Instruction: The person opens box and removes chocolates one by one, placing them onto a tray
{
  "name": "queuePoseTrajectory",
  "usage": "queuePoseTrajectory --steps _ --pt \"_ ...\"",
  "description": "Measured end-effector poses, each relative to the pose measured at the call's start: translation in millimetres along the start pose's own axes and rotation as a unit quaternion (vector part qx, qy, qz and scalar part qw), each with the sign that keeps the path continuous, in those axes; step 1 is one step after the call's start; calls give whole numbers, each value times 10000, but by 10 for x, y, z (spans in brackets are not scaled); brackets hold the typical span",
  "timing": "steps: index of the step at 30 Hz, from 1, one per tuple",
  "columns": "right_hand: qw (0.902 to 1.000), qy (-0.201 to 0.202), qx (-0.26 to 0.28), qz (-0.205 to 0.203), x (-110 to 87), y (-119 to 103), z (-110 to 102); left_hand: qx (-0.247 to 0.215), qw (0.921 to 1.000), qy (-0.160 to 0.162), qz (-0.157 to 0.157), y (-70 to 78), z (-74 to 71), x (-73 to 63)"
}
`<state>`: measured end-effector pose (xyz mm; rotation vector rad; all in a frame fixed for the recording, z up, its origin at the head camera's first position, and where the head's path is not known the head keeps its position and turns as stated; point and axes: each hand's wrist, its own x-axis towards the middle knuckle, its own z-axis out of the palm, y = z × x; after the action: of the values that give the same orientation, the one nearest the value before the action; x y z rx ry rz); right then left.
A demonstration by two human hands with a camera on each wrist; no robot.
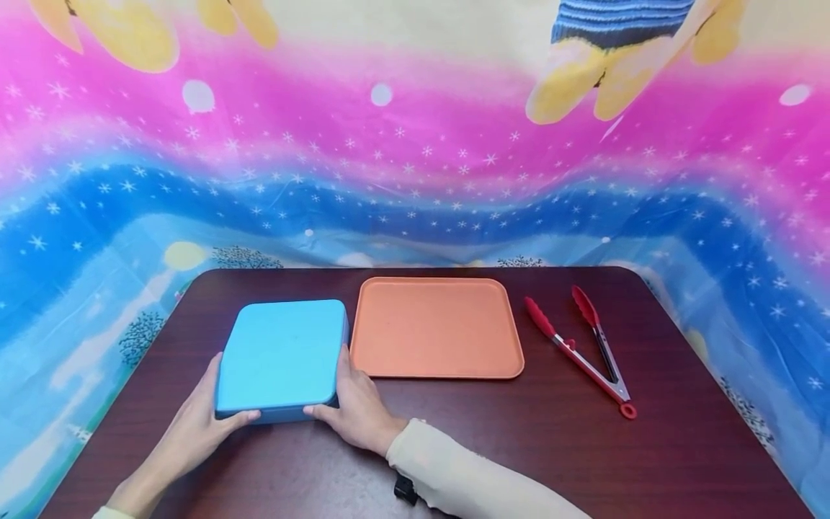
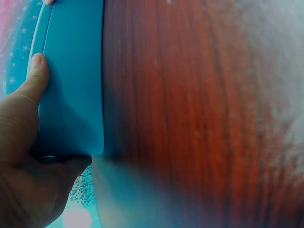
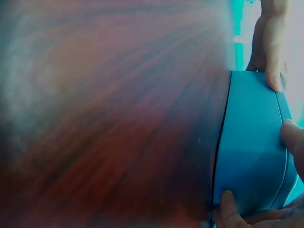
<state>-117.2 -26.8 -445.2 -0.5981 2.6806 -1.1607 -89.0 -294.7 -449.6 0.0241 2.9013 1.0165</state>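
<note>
A light-blue lidded box (image 1: pixel 282 353), squarish with rounded corners, is at the left of the table in the head view. My left hand (image 1: pixel 194 422) grips its left side, thumb on the near face. On the opposite side my right hand (image 1: pixel 363 411) holds the box the same way, with the thumb at the front near the corner. The left wrist view shows the box's plain front face (image 2: pixel 73 95) and the left thumb by the lid seam. In the right wrist view both hands touch the box (image 3: pixel 251 142). The lid is on, so the inside is hidden.
An orange tray (image 1: pixel 437 331) lies flat just right of the box. Further right, red-tipped tongs (image 1: pixel 593 357) lie spread apart on the dark wooden table (image 1: pixel 519 447). A patterned pink and blue cloth (image 1: pixel 415 158) hangs behind and around the table.
</note>
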Motion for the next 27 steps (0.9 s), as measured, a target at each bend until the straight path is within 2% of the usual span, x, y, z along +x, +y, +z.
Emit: queuePoseTrajectory --steps 8,16,23,27 --pt "9990 258 -71 358 26 -97 23 268 9994 113 -204 -14 -39 3" --pt "9993 291 -206 143 -6 -52 70 184 9997 105 -147 -22 28 -21" --pt "9978 295 -587 58 -4 -54 76 275 9994 119 -172 16 7 -15" --pt "9987 286 -419 82 2 -52 64 342 9990 133 -265 21 -5 -7"
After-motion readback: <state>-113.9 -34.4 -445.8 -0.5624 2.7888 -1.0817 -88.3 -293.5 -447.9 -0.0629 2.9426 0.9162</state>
